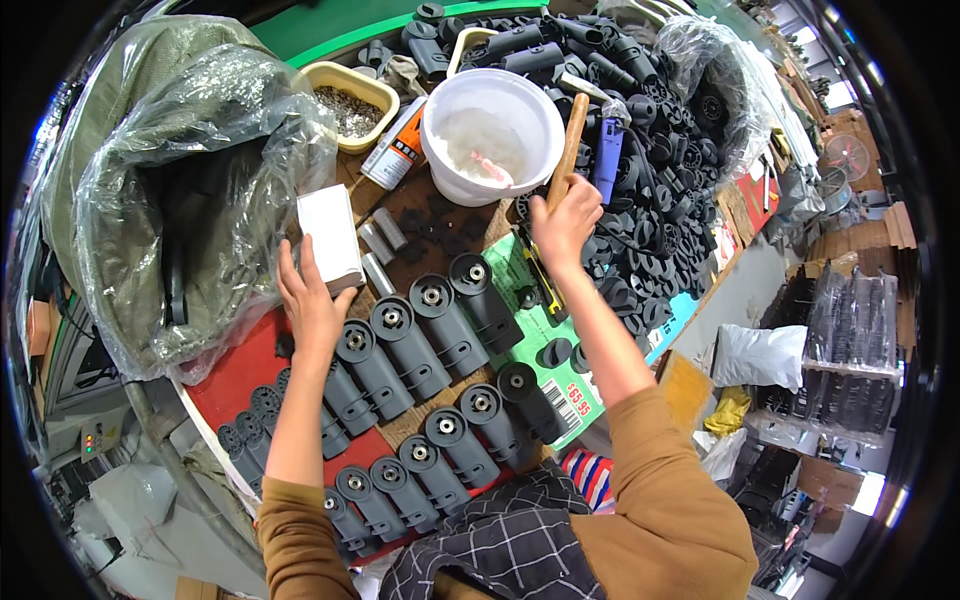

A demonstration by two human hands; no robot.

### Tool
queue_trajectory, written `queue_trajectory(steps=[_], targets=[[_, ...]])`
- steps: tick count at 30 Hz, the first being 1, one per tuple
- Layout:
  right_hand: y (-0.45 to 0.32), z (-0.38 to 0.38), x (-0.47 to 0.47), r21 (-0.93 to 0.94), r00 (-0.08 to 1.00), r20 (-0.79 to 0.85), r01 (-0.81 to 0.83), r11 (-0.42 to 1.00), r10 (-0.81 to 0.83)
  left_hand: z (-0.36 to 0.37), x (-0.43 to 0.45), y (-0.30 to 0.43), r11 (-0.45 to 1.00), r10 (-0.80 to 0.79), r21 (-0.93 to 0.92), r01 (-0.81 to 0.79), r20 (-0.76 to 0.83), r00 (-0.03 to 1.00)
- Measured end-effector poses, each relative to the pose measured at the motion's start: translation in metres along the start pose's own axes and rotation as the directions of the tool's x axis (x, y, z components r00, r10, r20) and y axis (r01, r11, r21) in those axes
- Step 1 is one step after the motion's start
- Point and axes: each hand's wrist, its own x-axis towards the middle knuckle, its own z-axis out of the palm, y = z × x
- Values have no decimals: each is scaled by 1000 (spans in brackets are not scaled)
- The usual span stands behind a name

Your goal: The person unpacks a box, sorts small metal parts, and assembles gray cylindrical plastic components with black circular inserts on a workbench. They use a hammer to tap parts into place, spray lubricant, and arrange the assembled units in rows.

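Observation:
My right hand (pixel 568 221) grips a wooden stick (pixel 576 142), like a tool handle, beside a white plastic bucket (pixel 442 176) holding whitish grease-like stuff and something pink. The thumb and fingers of my left hand (pixel 311 300) are at the lower end of a white box-like block (pixel 330 232); whether they grip it I cannot tell. Dark grey plastic tubular housings (pixel 420 352) lie in two slanting rows below, many with a metal bearing-like ring in the round end. Short metallic cylinders (pixel 379 274) lie right of the block. A yellow-and-black cutter-like tool (pixel 551 289) lies under my right wrist.
A large plastic-lined sack (pixel 187 210) stands left. Behind are a cream tray of small metal parts (pixel 390 101) and a spray can (pixel 394 146). Black plastic parts (pixel 660 187) pile up right, with a purple-handled tool (pixel 607 161). Green printed sheeting (pixel 517 277) covers part of the table.

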Motion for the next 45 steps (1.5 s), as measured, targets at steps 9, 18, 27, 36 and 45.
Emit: queue_trajectory(steps=[9, 18, 27, 36, 45], targets=[[47, -31, 119, 451, 444, 890, -890, -62, 98, -58, -145, 107, 945, 43, -325, 43, 253, 966], [-31, -255, -20, 690, 679, 677, -720, -77, -285, -2, -282, 190, 832, 367, -539, -132, 356, 859], [38, -243, -121, 331, 718, 693, -231, 915, -70, 89, -283, 232, 916, 365, 70, -395, 265, 893], [45, -201, -186, -58, 569, 821, 174, 983, -52, 88, -305, 225, 860, 472, 101, -500, 213, 855], [47, -205, -194, -25, 533, 846, 105, 994, -35, 89, -303, 223, 850, 488, 54, -524, 293, 822]])
